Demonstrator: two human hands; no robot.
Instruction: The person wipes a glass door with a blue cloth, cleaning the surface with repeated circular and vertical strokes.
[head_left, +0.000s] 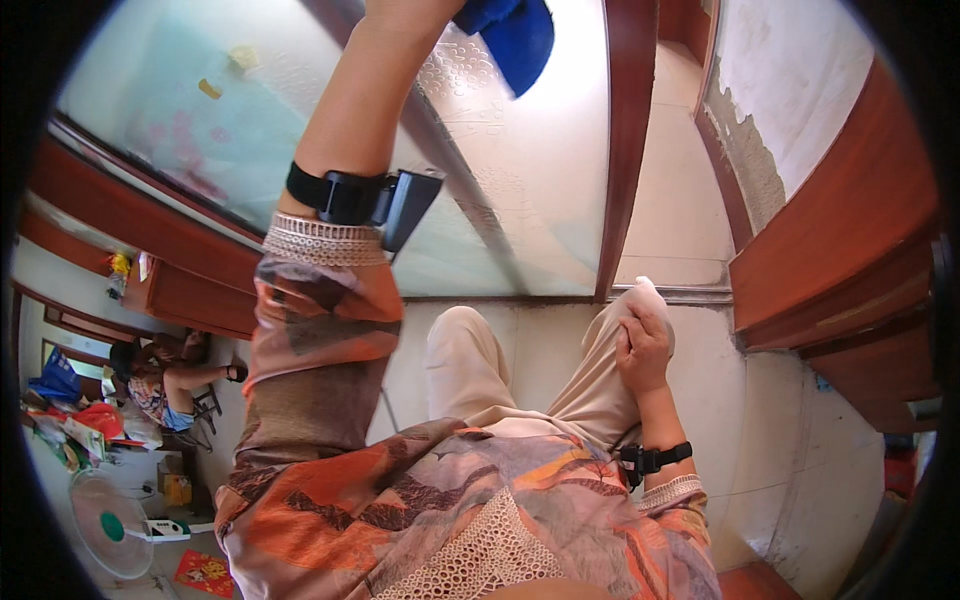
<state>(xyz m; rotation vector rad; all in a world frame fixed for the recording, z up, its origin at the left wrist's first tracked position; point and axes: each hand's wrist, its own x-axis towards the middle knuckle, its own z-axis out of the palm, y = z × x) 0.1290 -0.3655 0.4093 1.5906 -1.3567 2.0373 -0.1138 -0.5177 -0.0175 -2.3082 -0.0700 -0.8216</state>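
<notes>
My left hand (415, 9) is raised at the top edge, partly cut off by the frame, with a blue cloth (517, 45) at it. The cloth hangs against a frosted, patterned glass door panel (547, 187) with a red-brown wooden frame. The fingers are mostly out of sight, so their hold on the cloth cannot be fully seen. Below, my right hand (645, 341) rests on my right knee, fingers bent, with no object visible in it. Each forearm wears a black strap with a device.
A floor track (675, 295) runs by the doorway at right, beside red-brown wooden panels (840, 217) and a peeling wall (780, 90). Far left, a person (161, 390) sits near piled bags. A standing fan (112, 525) is at lower left.
</notes>
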